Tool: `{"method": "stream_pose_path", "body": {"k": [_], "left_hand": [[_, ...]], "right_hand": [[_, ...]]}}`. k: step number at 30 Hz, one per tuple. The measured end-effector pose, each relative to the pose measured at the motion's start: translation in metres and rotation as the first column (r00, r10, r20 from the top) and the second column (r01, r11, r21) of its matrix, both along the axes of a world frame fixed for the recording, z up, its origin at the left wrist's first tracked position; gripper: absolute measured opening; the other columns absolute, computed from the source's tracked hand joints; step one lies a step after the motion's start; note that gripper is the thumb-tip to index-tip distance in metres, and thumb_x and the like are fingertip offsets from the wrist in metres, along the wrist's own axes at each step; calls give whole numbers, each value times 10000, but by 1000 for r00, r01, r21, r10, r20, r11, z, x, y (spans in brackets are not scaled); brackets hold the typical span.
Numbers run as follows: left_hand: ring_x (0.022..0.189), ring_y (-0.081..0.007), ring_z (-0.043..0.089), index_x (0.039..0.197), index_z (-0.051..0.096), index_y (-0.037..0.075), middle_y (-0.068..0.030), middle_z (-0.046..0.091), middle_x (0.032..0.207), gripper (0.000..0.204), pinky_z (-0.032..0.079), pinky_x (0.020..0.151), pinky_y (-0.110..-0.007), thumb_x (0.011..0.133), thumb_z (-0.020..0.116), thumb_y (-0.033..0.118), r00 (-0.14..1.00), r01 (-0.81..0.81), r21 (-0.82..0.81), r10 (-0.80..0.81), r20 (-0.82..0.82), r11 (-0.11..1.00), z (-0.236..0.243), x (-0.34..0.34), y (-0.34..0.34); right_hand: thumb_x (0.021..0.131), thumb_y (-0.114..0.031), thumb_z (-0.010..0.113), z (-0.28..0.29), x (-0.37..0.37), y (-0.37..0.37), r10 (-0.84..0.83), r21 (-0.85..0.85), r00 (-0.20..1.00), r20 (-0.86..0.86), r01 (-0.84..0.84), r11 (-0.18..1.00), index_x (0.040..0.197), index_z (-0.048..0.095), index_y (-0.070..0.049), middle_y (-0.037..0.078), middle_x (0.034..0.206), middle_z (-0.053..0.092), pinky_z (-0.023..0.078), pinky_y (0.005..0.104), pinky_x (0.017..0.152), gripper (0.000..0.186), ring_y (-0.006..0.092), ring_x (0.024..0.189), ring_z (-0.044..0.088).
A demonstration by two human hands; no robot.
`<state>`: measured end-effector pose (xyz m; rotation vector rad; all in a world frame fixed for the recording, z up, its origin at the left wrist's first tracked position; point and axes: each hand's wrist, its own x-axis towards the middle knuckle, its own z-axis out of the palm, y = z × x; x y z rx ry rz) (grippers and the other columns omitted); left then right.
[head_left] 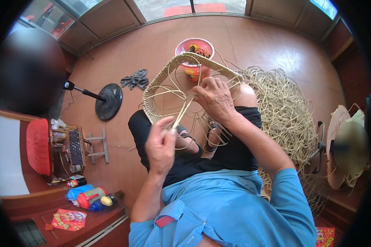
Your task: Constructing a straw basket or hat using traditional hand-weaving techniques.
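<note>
Across my knees rests a half-made wicker basket frame (150, 96), with a thick woven rim and thin cane loops crossing its middle. My right hand (214, 99) is closed over the inner part of the frame, its fingertips pinching the canes near the centre. Pale cane strands (181, 113) run from there down to my left hand (160, 144), whose fingers close round their lower ends. That hand is slightly blurred. More bent canes (216, 133) hang at the near side, above my sandalled feet.
A red patterned bucket (196, 70) stands just beyond the frame. Right of my knee lies a big heap of cane (280, 115). To the left are a round black stand base (109, 102), a crumpled dark cloth (135, 79), a wooden stool (98, 146) and a red chair (39, 146).
</note>
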<state>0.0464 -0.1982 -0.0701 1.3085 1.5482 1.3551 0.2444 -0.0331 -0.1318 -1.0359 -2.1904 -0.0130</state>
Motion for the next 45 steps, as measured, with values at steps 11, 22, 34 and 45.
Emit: {"method": "stream_pose_path", "body": {"k": [11,22,34,45], "left_hand": [[556,1,296,1290,696,36,106,371,715,254,280,466,-221,1093,733,192,767,-589,171,480,426,790,98,-303,-64],[701,-95,478,1103,761,36,-36,671,937,266,411,621,-287,1073,750,300,338,-808,541,936,98,234,179,-385,-55],[1028,-140,698,1599,486,9,-148,705,1355,520,588,938,-308,1087,578,4,988,113,-113,-123,-92,987,-13,-9,20],[857,-152,733,1775,72,66,-314,429,1685,896,628,731,-274,982,457,-94,966,180,11,-179,185,984,-70,46,70]], "right_hand": [[973,-381,761,-12,-6,2,-34,-37,998,-57,32,999,1018,709,-186,30,1134,628,481,442,890,206,243,1029,667],[1026,-321,725,-1,-11,2,-67,-270,975,-212,7,963,1087,699,-185,49,985,692,450,449,866,151,265,897,714],[1022,-324,732,-4,-7,4,34,-185,992,-121,-56,981,1013,746,-168,46,985,675,461,445,887,157,268,913,707],[856,-215,719,-2,-6,5,24,-227,998,-59,-37,973,1016,747,-144,70,1002,671,459,468,870,177,287,938,713]]}}
